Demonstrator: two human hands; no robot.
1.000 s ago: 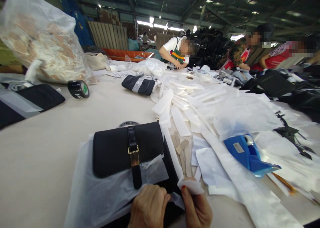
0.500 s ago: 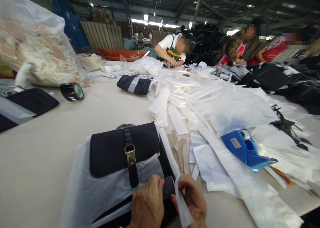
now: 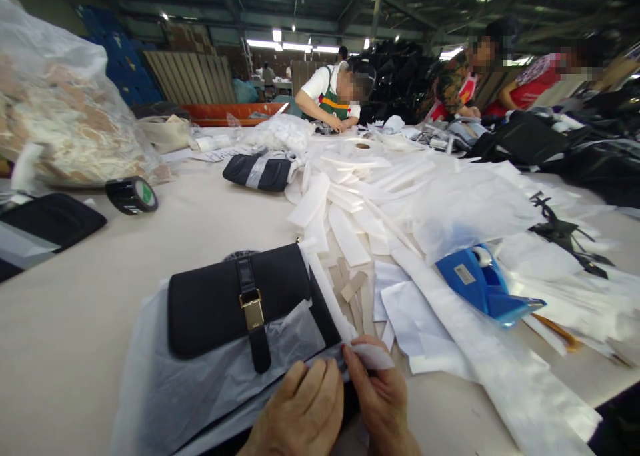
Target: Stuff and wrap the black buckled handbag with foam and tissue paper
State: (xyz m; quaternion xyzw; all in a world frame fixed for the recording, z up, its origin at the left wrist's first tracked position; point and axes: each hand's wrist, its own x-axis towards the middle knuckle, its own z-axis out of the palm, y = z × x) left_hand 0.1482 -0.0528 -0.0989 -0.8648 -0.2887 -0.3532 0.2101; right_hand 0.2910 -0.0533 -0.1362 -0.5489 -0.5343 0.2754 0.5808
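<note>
A black handbag (image 3: 210, 296) with a gold buckle (image 3: 253, 313) on its strap lies on the table before me. White tissue paper (image 3: 220, 383) covers its lower front and spreads out beneath its left side. Along the bag's right edge runs a white wrapping strip (image 3: 327, 296). My left hand (image 3: 300, 406) is closed at the bag's lower right, its curled fingertips on the tissue paper. Right beside it, my right hand (image 3: 377, 393) pinches a thin white piece of the wrapping between thumb and fingers. The bag's lower corner is hidden behind my hands.
White padding strips (image 3: 345, 236) lie heaped to the right, with a blue tape dispenser (image 3: 465, 283) among them. A black tape roll (image 3: 131, 196) and wrapped black bags (image 3: 257, 171) are further back. A clear sack (image 3: 75, 109) stands left; co-workers (image 3: 333, 96) work across the table.
My left hand has left the dark brown piece it gripped and now has its fingers on the tissue paper. The white piece in my right hand has swung up from hanging down. The view shifted slightly.
</note>
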